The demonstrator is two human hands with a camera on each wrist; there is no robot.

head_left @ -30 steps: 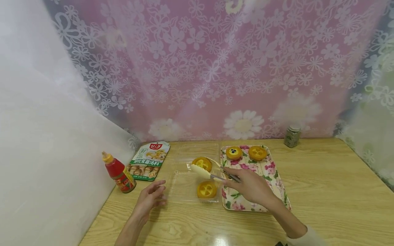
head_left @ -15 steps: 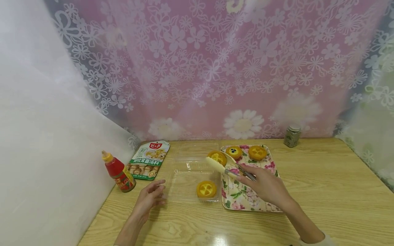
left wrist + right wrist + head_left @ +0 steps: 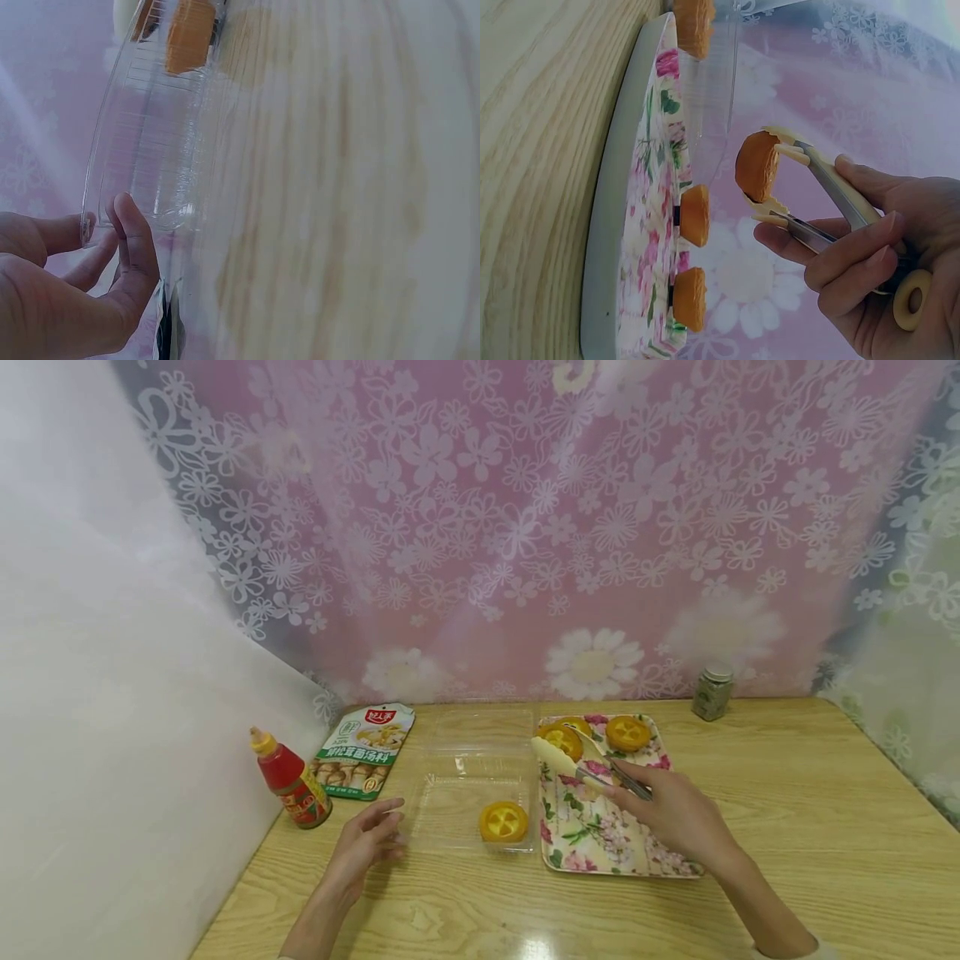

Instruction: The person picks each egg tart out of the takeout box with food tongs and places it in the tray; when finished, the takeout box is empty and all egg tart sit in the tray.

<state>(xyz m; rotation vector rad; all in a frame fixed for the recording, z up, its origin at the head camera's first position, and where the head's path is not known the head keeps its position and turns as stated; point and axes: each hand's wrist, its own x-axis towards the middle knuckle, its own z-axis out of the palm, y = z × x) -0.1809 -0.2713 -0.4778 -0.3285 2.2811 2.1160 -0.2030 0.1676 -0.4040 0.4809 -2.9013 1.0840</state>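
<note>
My right hand [image 3: 678,810] grips metal tongs [image 3: 829,180] with cream tips. Between the tips is an egg tart [image 3: 756,166], raised above the flowered tray [image 3: 577,839]. On the tray's far end sit two more tarts: a plain one [image 3: 628,733], and another mostly hidden behind the held tart in the head view. A further tart [image 3: 503,822] lies in the front right of the clear plastic container [image 3: 450,802], whose lid stands folded back. At the container's left edge, my left hand [image 3: 363,843] holds the rim between thumb and fingers [image 3: 133,232].
A red sauce bottle with a yellow cap [image 3: 292,781] stands at the left, beside a green and white seasoning pouch [image 3: 363,752]. Behind the tray's right corner is a small glass jar [image 3: 712,693]. A floral curtain [image 3: 525,568] hangs along the table's back edge.
The right hand has carried the tart in the tongs rightward, from over the container to over the tray's far left part. The left hand and the container have stayed in place.
</note>
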